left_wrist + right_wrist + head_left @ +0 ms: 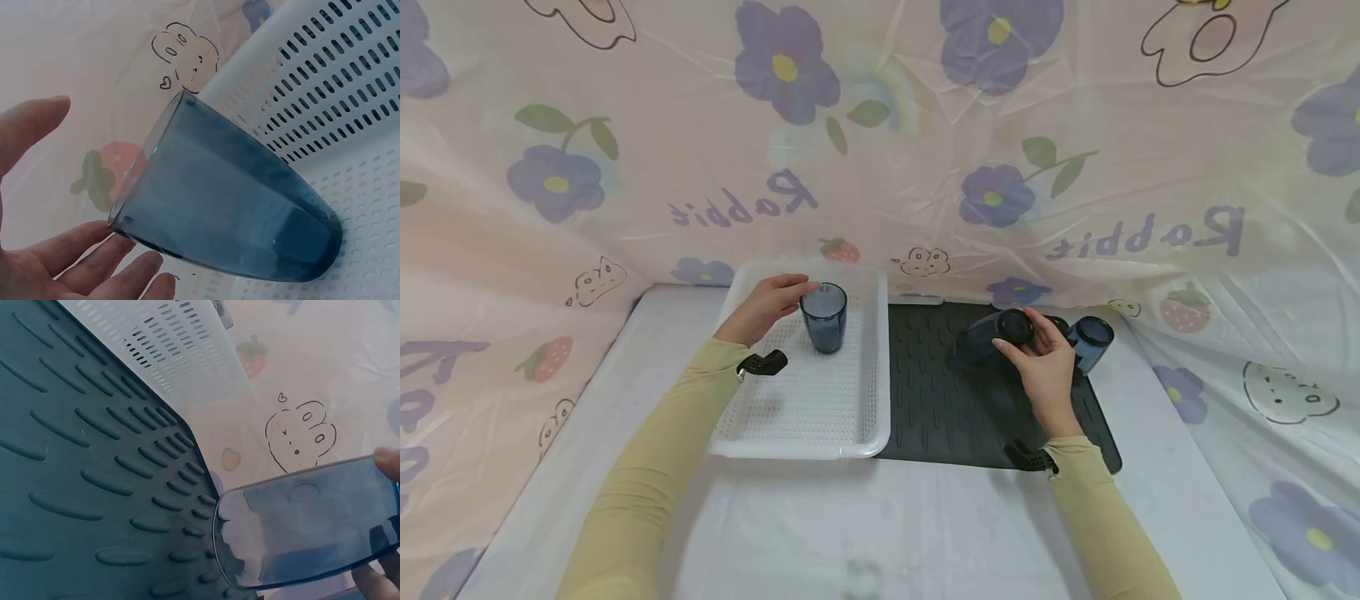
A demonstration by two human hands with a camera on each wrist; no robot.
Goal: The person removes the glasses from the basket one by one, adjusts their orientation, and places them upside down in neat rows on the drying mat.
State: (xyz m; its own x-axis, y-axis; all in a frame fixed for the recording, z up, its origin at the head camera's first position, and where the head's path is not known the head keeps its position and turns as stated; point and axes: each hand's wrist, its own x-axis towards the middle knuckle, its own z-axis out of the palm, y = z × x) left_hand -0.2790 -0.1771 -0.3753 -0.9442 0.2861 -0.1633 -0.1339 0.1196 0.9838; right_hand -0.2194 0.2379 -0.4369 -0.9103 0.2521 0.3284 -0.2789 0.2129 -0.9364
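Observation:
A blue see-through cup [826,321] stands upright in the white perforated basket [880,367]. Beside its rim is my left hand [767,307]; in the left wrist view the fingers [81,240] lie right at the rim while the thumb [37,122] is spread well away from the glass. My right hand [1047,371] pinches a second blue cup [979,342] near its base, between thumb and fingers. That cup is tipped over the dark ridged mat [936,400], its mouth facing left; the right wrist view shows its clear wall [306,519].
Another blue cup [1092,335] is at the mat's right edge, just past my right hand, with a dark round shape beside it partly hidden by the fingers. Basket and mat lie side by side on a white-covered table [790,525]. A printed curtain [895,183] hangs behind.

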